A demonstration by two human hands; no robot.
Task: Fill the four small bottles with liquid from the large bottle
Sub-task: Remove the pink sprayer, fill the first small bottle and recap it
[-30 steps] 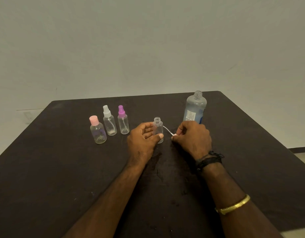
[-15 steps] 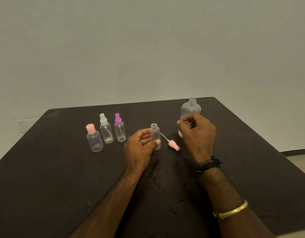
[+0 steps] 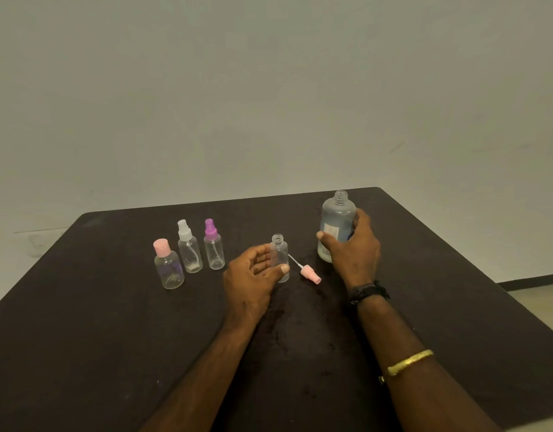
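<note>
My left hand point(image 3: 253, 275) holds a small clear uncapped bottle point(image 3: 280, 252) upright on the dark table point(image 3: 113, 338), thumb across its front. Its pink spray cap point(image 3: 311, 273) with a white tube lies on the table just right of it. My right hand point(image 3: 354, 247) grips the large uncapped bottle point(image 3: 337, 219), which stands upright at the back right with pale bluish liquid inside. Three more small clear bottles stand in a row at the left: one with a pink cap point(image 3: 167, 268), one with a white spray top point(image 3: 189, 247), one with a purple spray top point(image 3: 213, 246).
The table's far edge runs just behind the bottles, with a plain wall point(image 3: 269, 104) beyond. The table's right edge falls off toward the floor point(image 3: 543, 300) at the right.
My right hand let go of the pink spray cap, which now lies on the table, then moved back and right and took hold of the large bottle. My left hand kept its hold.
</note>
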